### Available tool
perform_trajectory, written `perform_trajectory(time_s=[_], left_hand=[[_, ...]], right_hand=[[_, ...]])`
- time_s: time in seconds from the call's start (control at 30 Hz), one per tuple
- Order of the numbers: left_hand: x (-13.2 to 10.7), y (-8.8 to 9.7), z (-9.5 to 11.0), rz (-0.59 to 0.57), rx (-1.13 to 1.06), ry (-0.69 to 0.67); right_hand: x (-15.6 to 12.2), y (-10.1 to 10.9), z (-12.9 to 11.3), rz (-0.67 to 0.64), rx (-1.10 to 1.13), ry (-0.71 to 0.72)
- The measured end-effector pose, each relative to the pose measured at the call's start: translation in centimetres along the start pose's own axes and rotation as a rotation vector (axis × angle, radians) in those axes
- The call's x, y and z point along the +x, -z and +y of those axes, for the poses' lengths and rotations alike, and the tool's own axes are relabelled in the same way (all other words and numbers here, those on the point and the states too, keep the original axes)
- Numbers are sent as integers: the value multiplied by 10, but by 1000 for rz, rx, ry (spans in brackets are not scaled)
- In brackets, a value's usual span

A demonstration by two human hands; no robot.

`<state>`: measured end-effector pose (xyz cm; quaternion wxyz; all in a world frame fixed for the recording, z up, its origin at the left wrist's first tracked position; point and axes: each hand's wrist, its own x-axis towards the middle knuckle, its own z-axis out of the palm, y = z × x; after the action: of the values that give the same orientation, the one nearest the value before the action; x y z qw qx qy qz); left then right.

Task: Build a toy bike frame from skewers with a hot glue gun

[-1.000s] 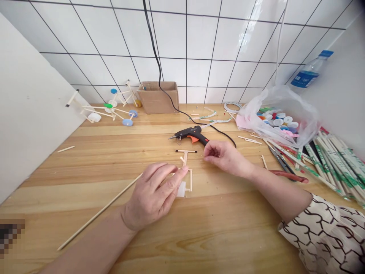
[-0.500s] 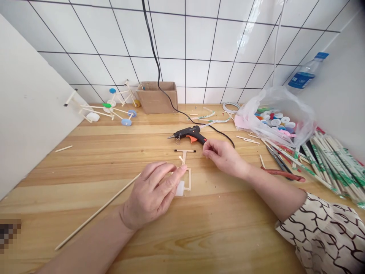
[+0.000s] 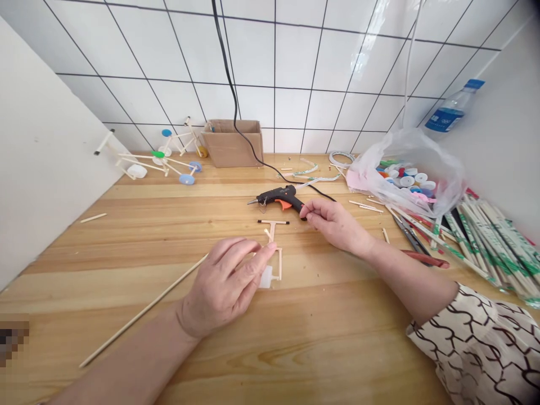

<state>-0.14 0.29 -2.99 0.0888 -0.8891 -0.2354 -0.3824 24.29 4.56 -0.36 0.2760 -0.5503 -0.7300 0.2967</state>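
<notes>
My left hand rests over a small frame of wooden sticks, its index fingertip on a joint and its other fingers drawn together. Part of the frame and of a white bottle cap at its near end are hidden beneath the hand. A T-shaped end with black tips points away from me. My right hand has its fingers closed at the handle end of a black hot glue gun with an orange trigger. The gun lies on the table, nozzle to the left.
A long thin stick lies left of my forearm. Stick-and-cap models and a cardboard box stand at the back. On the right are a plastic bag of bottle caps, scissors, wrapped sticks and a bottle.
My right hand has shifted slightly to the right and its fingers now meet the handle's end from the side. The gun's cable has shifted near the hand. My left hand stays put.
</notes>
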Motion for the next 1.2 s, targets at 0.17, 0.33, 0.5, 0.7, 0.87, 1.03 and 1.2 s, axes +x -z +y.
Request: perform_trajectory(time_s=[0.17, 0.33, 0.5, 0.7, 0.87, 1.03, 1.2], left_hand=[[1, 0, 0, 2, 3, 2], [1, 0, 1, -5, 7, -4], [2, 0, 1, -1, 17, -3], [2, 0, 2, 15, 19, -5], [1, -1, 2, 16, 12, -10], [0, -2, 1, 18, 22, -5], [1, -2, 1, 27, 38, -10]], right_hand=[[0, -15, 11, -2, -371, 102], [-3, -28, 6, -41, -494, 126], [-3, -22, -5, -30, -501, 101], [0, 9, -11, 118, -155, -66], [-5, 20, 1, 50, 3, -153], [-17, 21, 9, 39, -142, -135], [-24, 13, 19, 87, -268, -129]])
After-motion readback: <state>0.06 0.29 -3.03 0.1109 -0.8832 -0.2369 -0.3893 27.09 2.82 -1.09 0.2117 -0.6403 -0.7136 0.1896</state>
